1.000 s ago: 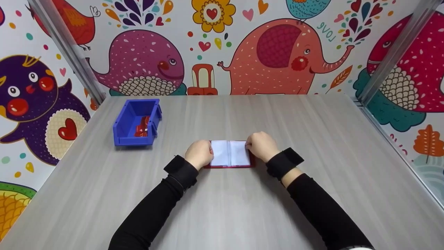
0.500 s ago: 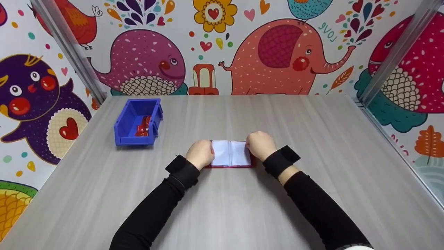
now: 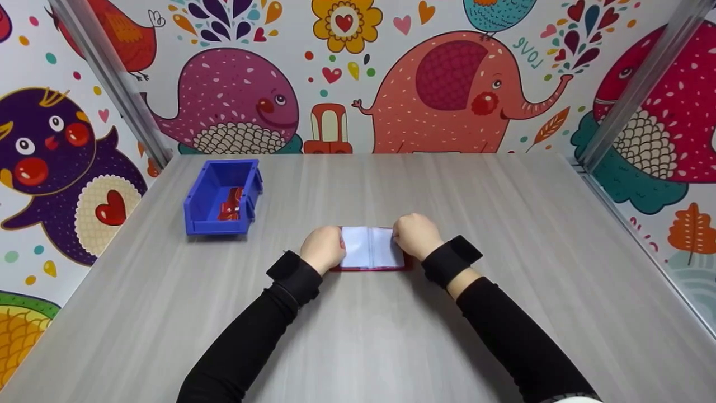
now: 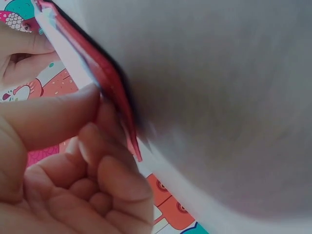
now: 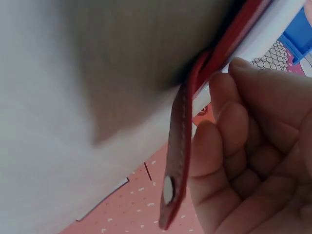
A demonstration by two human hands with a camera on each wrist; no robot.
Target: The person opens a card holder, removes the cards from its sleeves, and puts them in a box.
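A red card holder (image 3: 371, 249) lies spread on the table in the head view, its pale plastic sleeves facing up. At its left edge my left hand (image 3: 323, 249) pinches the red cover; the left wrist view shows thumb and forefinger on the cover (image 4: 105, 73), other fingers curled. My right hand (image 3: 418, 237) is at the upper right edge. Thumb and forefinger meet at the edge of the pale sleeves in the right wrist view, other fingers curled. Beside them a stitched red strap (image 5: 175, 156) with a metal snap sticks out from the cover.
A blue bin (image 3: 215, 227) stands at the back left of the table, with small red packets (image 3: 229, 205) inside. The grey table (image 3: 369, 336) ends at printed cartoon walls behind and at both sides, with metal posts (image 3: 120, 89) at the corners.
My right hand has shifted slightly left over the right-hand sleeve. The left hand and the card holder stay in nearly the same place.
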